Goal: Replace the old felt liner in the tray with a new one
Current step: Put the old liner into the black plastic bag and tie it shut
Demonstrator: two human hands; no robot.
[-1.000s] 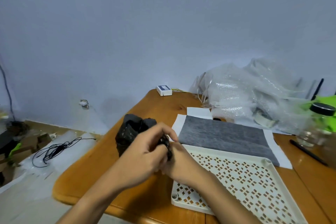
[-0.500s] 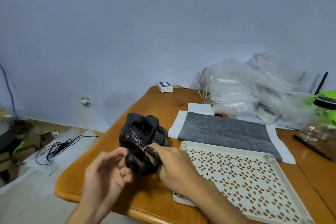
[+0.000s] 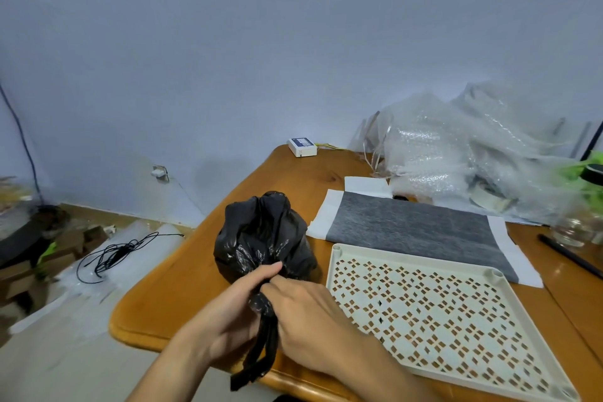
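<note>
Both hands have closed in since half a second ago: the left hand point(image 3: 235, 313), then loose beside the black plastic bag point(image 3: 261, 238), now grasps its twisted neck, and the right hand point(image 3: 303, 313) pinches the same neck from the other side. The bag's tails hang over the table point(image 3: 182, 297) edge. The perforated white tray point(image 3: 414, 259) lies bare just right of the bag, with no liner in it, so the removal looks done. The old felt is presumably inside the bag, though nothing shows it. The new grey felt sheet point(image 3: 408, 228) lies flat on white paper just beyond the tray, untouched. Still to do, by my reading: finish tying the bag and set it aside, then lay the sheet in the tray.
</note>
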